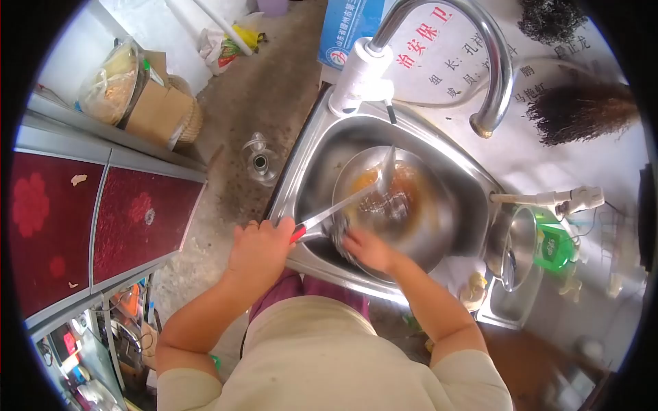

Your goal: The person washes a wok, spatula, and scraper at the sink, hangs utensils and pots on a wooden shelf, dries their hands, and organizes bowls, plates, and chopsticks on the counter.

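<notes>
1. A round, silvery metal wok (428,241) sits inside a stainless-steel sink (474,205); shallow orange-brown liquid (391,200) glints in its middle.
2. The left hand (262,250) curls its fingers around the red-trimmed handle of a metal spatula (343,204), its head in the wok.
3. The right hand (369,248) touches a blurred grey scrubber (338,236) at the wok's near-left rim; whether its fingers pinch cannot be told.

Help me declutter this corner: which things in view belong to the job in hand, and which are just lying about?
Job in hand:
pan
sink
held metal utensil
grey scrubber, probably

Apparently lying about:
cardboard box
plastic bag
clear container on the floor
</notes>
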{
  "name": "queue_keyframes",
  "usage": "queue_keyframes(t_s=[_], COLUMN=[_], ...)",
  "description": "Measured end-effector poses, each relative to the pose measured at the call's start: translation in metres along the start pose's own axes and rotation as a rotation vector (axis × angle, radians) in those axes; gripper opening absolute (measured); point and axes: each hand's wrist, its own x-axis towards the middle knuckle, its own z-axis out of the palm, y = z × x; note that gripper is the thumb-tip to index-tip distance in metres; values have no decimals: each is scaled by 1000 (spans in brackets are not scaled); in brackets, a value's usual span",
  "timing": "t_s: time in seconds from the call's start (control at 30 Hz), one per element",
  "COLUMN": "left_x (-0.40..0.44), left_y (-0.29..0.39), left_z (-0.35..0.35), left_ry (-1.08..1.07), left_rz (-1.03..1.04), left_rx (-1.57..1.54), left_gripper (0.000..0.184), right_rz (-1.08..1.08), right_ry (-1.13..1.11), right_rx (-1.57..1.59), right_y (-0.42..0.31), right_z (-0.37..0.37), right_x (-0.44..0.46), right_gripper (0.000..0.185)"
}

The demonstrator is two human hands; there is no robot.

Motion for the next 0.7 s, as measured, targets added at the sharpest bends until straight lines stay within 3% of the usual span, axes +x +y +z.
queue_keyframes(t_s=[0.13, 0.27, 0.33, 0.4, 0.47, 0.5, 0.57, 0.63, 0.7], left_x=[-3, -2, -2, -1, 0, 0, -2, -4, -4], left_y=[3, 2, 2, 2, 1, 1, 0, 2, 1], left_z=[-1, 0, -1, 0, 2, 3, 7, 3, 1], left_ry=[3, 32, 33, 46, 63, 66, 69, 59, 57], left_rz=[8, 6, 3, 11, 21, 15, 9, -1, -13], left_rx=[6, 17, 30, 43, 55, 40, 7, 26, 28], left_gripper=[27, 27, 28, 28, 28, 27, 27, 27, 27], right_rz=[-41, -193, -290, 130, 372, 439, 581, 986, 920], right_ry=[-81, 323, 632, 632, 773, 1112, 1484, 1695, 1564], right_rx=[-60, -44, -197, -91, -372, -63, -105, -515, -220], right_y=[20, -3, 34, -8, 35, 42, 137, 189, 173], right_z=[4, 13, 26, -8, -30, -41, -50, -69, -78], right_x=[-29, 23, 87, 108, 171, 183, 242, 251, 202], right_gripper=[40, 44, 46, 51, 53, 52, 52, 56, 63])
